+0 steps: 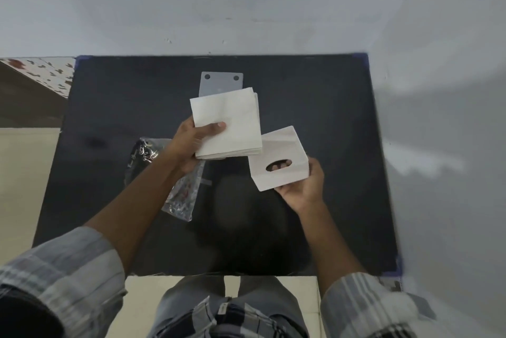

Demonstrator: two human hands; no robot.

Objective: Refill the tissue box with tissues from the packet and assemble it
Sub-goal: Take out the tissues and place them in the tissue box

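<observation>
My left hand [191, 143] holds a stack of white folded tissues [232, 118] above the middle of the black table, thumb on top. To its right my right hand [302, 187] grips a white cube-shaped tissue box [284, 151], tilted, with its oval slot [278, 165] facing me; fingers show through the slot. The clear plastic tissue packet [153, 157], printed in black and red, lies flat under my left forearm. A flat translucent panel with two holes [221, 81] rests on the table beyond the tissues.
The black table [328, 107] stands against a pale wall at the back and right. Cream floor tiles [24, 173] show to the left, and a patterned surface [46, 72] sits at far left.
</observation>
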